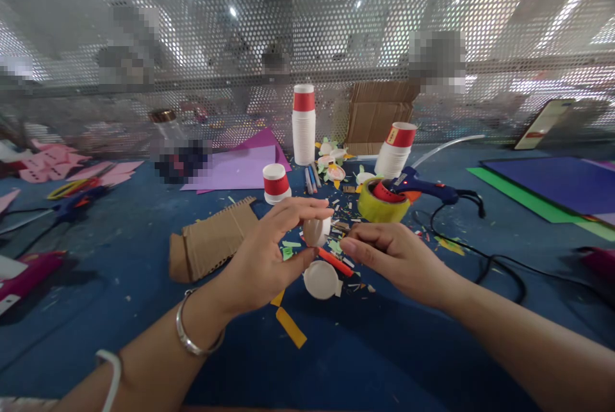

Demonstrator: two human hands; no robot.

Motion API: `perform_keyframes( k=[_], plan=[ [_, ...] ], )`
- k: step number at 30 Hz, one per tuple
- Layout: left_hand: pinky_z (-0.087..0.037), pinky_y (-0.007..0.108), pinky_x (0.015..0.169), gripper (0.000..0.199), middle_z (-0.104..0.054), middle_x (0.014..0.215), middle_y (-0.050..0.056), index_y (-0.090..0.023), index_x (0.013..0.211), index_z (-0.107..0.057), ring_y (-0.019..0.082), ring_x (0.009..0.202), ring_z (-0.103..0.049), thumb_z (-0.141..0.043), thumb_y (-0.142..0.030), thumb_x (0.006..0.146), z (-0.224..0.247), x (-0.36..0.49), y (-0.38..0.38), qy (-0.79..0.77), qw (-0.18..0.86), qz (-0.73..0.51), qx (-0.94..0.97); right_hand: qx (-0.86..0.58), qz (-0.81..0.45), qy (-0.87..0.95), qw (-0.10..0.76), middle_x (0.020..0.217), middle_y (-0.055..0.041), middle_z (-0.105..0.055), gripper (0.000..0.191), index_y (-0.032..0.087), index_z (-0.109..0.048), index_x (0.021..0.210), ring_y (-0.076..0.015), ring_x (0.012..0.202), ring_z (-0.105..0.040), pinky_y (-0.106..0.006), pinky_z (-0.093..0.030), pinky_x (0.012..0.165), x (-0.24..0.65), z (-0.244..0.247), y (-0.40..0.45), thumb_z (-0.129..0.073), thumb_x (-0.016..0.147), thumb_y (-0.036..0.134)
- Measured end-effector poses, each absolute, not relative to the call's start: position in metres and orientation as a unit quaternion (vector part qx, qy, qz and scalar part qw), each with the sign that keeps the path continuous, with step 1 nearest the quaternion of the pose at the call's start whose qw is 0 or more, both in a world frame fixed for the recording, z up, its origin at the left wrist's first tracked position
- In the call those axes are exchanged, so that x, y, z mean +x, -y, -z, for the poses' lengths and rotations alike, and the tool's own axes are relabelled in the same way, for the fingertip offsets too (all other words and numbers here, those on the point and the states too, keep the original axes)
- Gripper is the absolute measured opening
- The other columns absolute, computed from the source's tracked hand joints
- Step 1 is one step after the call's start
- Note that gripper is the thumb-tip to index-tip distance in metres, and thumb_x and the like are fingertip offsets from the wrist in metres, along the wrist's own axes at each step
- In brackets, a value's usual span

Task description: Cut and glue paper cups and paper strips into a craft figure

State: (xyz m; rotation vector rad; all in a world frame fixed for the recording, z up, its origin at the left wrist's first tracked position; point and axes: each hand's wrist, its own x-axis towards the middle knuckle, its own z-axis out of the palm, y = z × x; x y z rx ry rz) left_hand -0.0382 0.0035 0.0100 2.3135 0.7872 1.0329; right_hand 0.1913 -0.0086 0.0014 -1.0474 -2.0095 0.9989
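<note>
Between the thumb and fingers of my left hand [273, 248] is a small white paper cup piece [314, 231], tilted on its side. My right hand [391, 258] is closed in a pinch just right of that piece; what its fingers hold is hidden or too small to name. Beneath the hands lies a round white cup bottom [321, 280] with a small tab at its edge. An orange-red stick [336, 262] rests behind it. Yellow paper strips [291, 327] and many coloured paper scraps are scattered around. A red-banded paper cup [276, 184] stands upside down beyond my left hand.
Stacked paper cups [303, 133] rise at the back, with another stack [396, 149] leaning to the right. A blue glue gun [425, 186] rests on a yellow tape roll [382, 207], its cord trailing right. Corrugated cardboard [218, 239] lies left; coloured sheets [557, 184] lie right.
</note>
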Motion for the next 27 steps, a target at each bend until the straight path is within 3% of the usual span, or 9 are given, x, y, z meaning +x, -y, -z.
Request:
perform_keyframes(
  k=[8, 17, 21, 27],
  plan=[
    [-0.043, 0.051, 0.112, 0.044, -0.059, 0.137, 0.008, -0.03, 0.128, -0.06, 0.026, 0.131, -0.054, -0.065, -0.013, 0.088, -0.0116, -0.0377, -0.0033, -0.274, 0.251, -0.386, 0.845, -0.399, -0.384, 0.769, 0.319, 0.062, 0.0033, -0.04, 0.05, 0.02, -0.044, 0.061, -0.0113, 0.059, -0.037, -0.026, -0.031, 0.054, 0.1916, -0.0037, 0.0091, -0.048, 0.096, 0.056],
    [-0.047, 0.046, 0.108, 0.045, -0.057, 0.137, 0.007, -0.03, 0.128, -0.06, 0.027, 0.131, -0.053, -0.067, -0.015, 0.087, -0.0103, -0.0384, -0.0029, -0.274, 0.309, -0.381, 0.827, -0.387, -0.4, 0.767, 0.32, 0.062, 0.0042, -0.037, 0.05, 0.02, -0.044, 0.061, -0.0105, 0.058, -0.034, -0.026, -0.028, 0.052, 0.1923, -0.0042, 0.009, -0.048, 0.097, 0.054],
    [-0.051, 0.041, 0.1, 0.045, -0.059, 0.129, 0.008, -0.026, 0.13, -0.055, 0.024, 0.117, -0.059, -0.069, -0.022, 0.088, -0.0118, -0.0394, -0.0019, -0.286, 0.386, -0.37, 0.795, -0.39, -0.409, 0.758, 0.325, 0.061, 0.0054, -0.033, 0.051, 0.021, -0.041, 0.061, -0.0097, 0.055, -0.03, -0.026, -0.025, 0.049, 0.1923, -0.0031, 0.0084, -0.047, 0.097, 0.056],
    [-0.053, 0.033, 0.083, 0.03, -0.063, 0.108, 0.006, -0.022, 0.118, -0.059, 0.02, 0.101, -0.059, -0.064, -0.035, 0.091, -0.0177, -0.0362, -0.0037, -0.358, 0.495, -0.356, 0.707, -0.437, -0.358, 0.753, 0.337, 0.062, 0.0047, -0.038, 0.05, 0.021, -0.044, 0.065, -0.0105, 0.056, -0.034, -0.026, -0.026, 0.05, 0.1918, -0.0025, 0.0109, -0.051, 0.093, 0.062]
  ],
)
